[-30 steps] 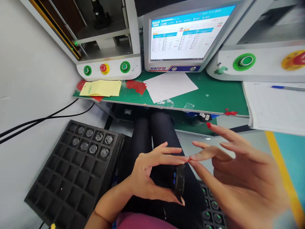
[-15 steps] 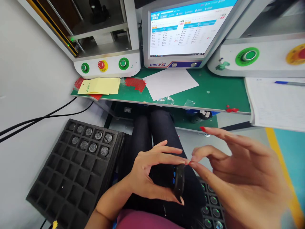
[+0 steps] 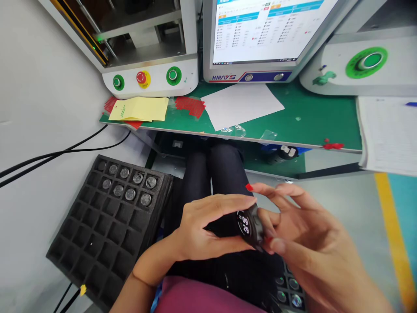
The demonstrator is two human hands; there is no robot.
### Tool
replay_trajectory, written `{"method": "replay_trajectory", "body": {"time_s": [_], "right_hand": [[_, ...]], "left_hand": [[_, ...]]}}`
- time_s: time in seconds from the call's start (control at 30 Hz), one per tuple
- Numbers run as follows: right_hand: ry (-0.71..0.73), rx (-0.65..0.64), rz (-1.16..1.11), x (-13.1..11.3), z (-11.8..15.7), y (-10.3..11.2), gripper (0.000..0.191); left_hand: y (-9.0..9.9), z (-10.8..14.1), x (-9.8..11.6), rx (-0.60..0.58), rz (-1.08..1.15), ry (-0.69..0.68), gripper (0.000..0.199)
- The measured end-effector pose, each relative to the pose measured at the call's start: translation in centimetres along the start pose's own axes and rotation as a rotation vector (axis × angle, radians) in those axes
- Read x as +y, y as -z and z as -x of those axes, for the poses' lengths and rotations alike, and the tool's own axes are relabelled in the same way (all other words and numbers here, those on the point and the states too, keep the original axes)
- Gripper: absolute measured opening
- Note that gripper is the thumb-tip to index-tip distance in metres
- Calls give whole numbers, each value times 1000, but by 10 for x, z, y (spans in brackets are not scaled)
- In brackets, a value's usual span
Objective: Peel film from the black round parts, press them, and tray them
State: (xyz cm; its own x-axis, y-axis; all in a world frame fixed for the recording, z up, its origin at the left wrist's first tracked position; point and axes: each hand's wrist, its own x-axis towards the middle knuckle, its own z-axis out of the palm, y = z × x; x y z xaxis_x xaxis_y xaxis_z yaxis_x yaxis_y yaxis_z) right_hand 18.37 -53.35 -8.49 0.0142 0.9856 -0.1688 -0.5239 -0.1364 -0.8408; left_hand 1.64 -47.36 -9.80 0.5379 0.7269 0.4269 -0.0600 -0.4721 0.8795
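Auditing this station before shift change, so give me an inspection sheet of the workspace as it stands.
Surface: green bench, partly covered.
Job's things: round watch body with lit digits, held over the lap; black foam tray with eight round parts at its far end.
Clutter: white sheet, yellow notes, red scraps, clear film bits.
Grippers: left hand and right hand both grip the watch body.
Cables: two black cables along the floor.
Surroundings: monitor, button panel.
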Motion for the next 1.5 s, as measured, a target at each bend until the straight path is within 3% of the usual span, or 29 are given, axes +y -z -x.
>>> {"method": "replay_trajectory", "body": {"time_s": [0.3, 0.53, 0.77, 0.87, 0.97, 1.03, 1.17, 1.23, 1.5], "right_hand": [[-114, -10, -27, -1, -1, 1, 42], [-58, -82, 24, 2, -5, 6, 42], [-70, -28, -125, 7, -6, -1, 40], [-93, -6, -155, 15, -8, -6, 48], [-9, 74, -161, 27, -8, -17, 56], [121, 153, -142, 36, -8, -23, 56], [484, 455, 52, 55, -13, -20, 50], [552, 517, 113, 63, -14, -12, 49], [476, 422, -19, 65, -23, 12, 49]], "left_hand": [[3, 0, -2, -41, -1, -60, 61], [6, -3, -1, -91, 4, -42, 66], [9, -4, -5, -102, -49, -111, 70], [11, -3, -7, -104, -19, -94, 75], [10, -1, -9, -108, 144, 51, 68], [8, -1, -12, -103, 291, 251, 59], [-2, -7, -23, 38, 474, 695, 37], [-11, -12, -27, 106, 499, 824, 28], [-62, -37, -31, 84, 277, 766, 28]]}}
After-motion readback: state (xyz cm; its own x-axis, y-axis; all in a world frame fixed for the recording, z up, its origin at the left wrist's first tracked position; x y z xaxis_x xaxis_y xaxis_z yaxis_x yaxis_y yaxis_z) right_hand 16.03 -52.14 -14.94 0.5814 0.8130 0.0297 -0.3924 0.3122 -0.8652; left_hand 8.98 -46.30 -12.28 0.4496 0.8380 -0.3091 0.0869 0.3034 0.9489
